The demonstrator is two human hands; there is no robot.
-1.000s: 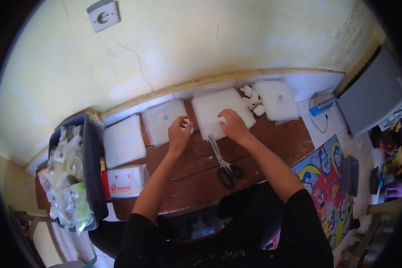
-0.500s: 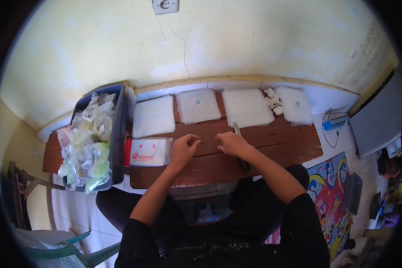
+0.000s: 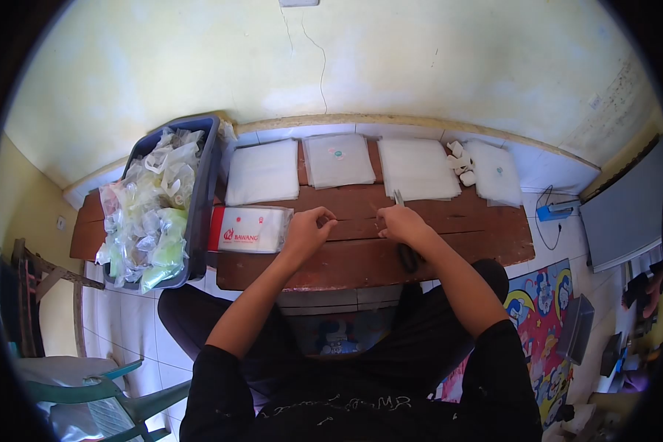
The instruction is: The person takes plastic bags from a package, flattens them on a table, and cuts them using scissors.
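Observation:
On the near side of the brown wooden table, my left hand [image 3: 309,230] has its fingers curled together in a pinch. Anything between them is too small to make out. Just to its left lies a white-and-red plastic pack [image 3: 254,229] marked BAWANG. Across a short gap, the fingertips of my right hand [image 3: 404,224] are also drawn together, and what they may hold cannot be seen. A pair of scissors [image 3: 407,258] lies beneath this hand, which covers its middle; the blade tip shows beyond and the dark handles nearer me.
Stacks of clear plastic bags [image 3: 263,172] line the back of the wooden table [image 3: 331,261]. White crumpled pieces [image 3: 461,163] sit between two stacks. A dark bin [image 3: 207,177] overflowing with loose plastic bags stands left. A green chair [image 3: 151,401] is at lower left.
The view has tilted down and shifted slightly, so the table sits higher and its things farther right. Both hands stay in front of me with fingers slightly repositioned; the scissors remain under the right hand.

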